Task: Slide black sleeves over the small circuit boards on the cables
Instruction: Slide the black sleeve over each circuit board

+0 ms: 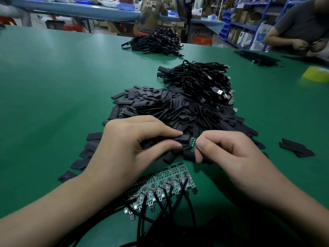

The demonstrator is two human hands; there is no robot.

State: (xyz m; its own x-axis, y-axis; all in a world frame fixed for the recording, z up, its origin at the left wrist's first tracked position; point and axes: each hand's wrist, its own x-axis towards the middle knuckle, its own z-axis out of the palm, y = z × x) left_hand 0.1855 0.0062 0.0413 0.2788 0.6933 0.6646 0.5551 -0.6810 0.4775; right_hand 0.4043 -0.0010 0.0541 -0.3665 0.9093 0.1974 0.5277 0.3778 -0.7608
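The left hand (135, 148) pinches one black sleeve (181, 139) between thumb and first finger. The right hand (229, 154) pinches a small green board (193, 142) the same way. The open end of the sleeve touches the end of the board, and most of the board is bare. Both are held just above the green table (53, 86), near its middle.

Right behind the hands lies a big pile of sleeves (169, 107). Some sleeves have spilled out toward the left. A few more sleeves (295, 147) lie apart on the right side.

Below the hands, close to the near edge, a row of boards (160, 186) lies flat, side by side. Black cables (140, 221) run from them to the near edge.

Behind the sleeve pile sits a heap of cords (201, 82) with silver plugs. A second heap (156, 41) lies by the far edge. A yellow thing (316, 73), blurry, sits at the right edge. Another person (299, 24) works at the far right corner.
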